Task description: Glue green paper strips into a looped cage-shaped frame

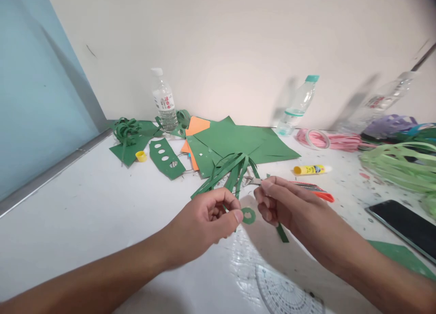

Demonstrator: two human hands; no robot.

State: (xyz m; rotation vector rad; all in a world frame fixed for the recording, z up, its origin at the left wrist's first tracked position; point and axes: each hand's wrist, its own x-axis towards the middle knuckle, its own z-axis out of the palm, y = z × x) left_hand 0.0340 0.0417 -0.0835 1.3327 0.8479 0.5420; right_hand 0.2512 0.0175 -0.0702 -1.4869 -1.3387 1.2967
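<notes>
Between its thumb and forefinger, my left hand (216, 216) pinches a small green paper ring (252, 216), held up above the white table. My right hand (284, 200) is closed just to the right of the ring, thumb against forefinger. A small greyish piece (256, 181) shows at its fingertips; its kind is unclear. A dark green paper strip (282, 233) shows below that hand; whether the hand holds it or it lies on the table, I cannot tell. Behind both hands lies a bunch of green paper strips (233, 168).
Green sheets (238, 141), a sheet with punched holes (165, 158) and a yellow cap (141, 156) lie behind. A glue stick (309, 169), an orange-red tool (322, 193) and a phone (405, 227) are right. Nearest is a clear protractor (286, 291). Bottles (166, 105) stand along the wall.
</notes>
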